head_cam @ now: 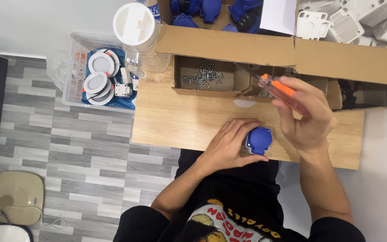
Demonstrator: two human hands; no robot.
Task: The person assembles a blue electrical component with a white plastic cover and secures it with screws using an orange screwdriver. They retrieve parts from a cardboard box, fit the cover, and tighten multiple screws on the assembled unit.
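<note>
The blue plastic socket cover, a rounded-square moulding with a raised domed centre and a pale grey edge showing on its left side, lies on the near edge of the light wooden tabletop, just in front of the person's torso. Its top face is turned up toward the camera.

The left hand lies palm-down on the tabletop with the forearm angled in from the near left. Its fingers are closed around the left side of the blue plastic socket cover, holding it against the surface.

The right hand is raised above the tabletop, just right of and beyond the cover, with the wrist bent and the forearm running in from the near right. Its fingers are clamped on the orange-handled screwdriver with a translucent grip. The thin metal shaft points to the far left, toward the open brown cardboard box. The tip is not touching the cover.

One compartment of the cardboard box holds a loose pile of small silver screws. Farther away lie more blue plastic parts, and at the far right a heap of white plastic housings. Left of the table, a clear plastic crate contains round white fittings, and a clear jar with a white lid stands at the table's far-left corner.
</note>
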